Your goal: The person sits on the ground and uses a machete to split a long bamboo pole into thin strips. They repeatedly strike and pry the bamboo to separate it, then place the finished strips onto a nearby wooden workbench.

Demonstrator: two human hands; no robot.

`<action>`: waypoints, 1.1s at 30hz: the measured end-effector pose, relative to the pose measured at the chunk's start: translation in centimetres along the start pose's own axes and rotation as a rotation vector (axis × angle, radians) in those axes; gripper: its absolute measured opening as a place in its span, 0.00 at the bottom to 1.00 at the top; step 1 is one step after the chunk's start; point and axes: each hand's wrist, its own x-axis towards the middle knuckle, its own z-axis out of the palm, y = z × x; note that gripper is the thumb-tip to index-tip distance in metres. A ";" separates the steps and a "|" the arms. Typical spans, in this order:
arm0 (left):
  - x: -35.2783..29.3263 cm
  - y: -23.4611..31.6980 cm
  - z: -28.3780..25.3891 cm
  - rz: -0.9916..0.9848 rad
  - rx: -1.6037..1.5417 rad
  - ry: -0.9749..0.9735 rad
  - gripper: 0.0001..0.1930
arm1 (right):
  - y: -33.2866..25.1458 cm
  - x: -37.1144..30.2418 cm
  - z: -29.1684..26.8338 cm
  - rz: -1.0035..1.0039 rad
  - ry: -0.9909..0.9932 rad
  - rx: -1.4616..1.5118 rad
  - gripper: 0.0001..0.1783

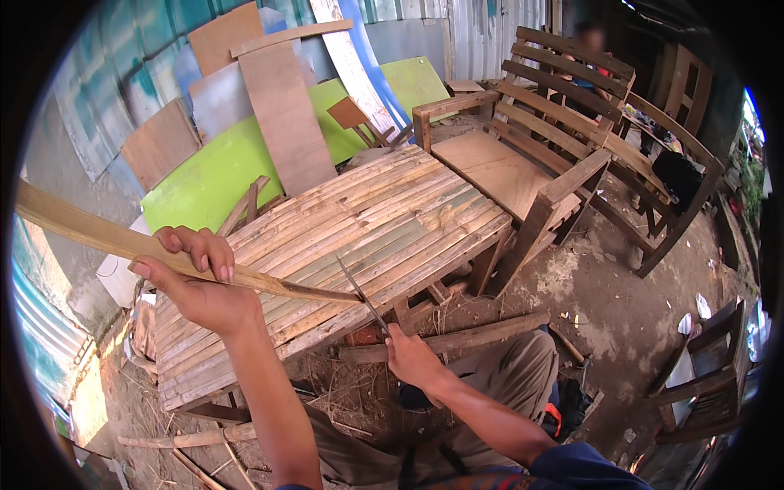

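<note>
A long, pale strip of wood or bamboo slants across the left side above a slatted table. My left hand is closed around it, thumb on the near side and fingers curled over the top. Its narrow, darker end points right, over the table's near edge. There the thin blade of a knife crosses the tip and seems to touch it. My right hand grips the knife's handle, which is mostly hidden by the fingers. The blade points up and away from me.
Right of the table stands a wooden bench with a slatted back, and a person is behind it. Green boards and plywood sheets lean on the back wall. A loose beam lies before my knees; cut sticks litter the ground.
</note>
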 end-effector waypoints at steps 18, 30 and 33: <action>-4.3 -1.3 -13.3 -0.427 -0.277 0.317 0.23 | 6.3 12.1 -5.4 -0.262 0.220 -0.730 0.20; -8.4 -5.5 -15.6 -0.608 -0.121 0.497 0.20 | 1.3 -2.8 -4.6 -0.332 0.085 -0.110 0.29; -8.6 -6.7 -16.0 -0.644 -0.115 0.480 0.17 | 1.9 -8.0 -2.6 -0.219 -0.217 -0.002 0.35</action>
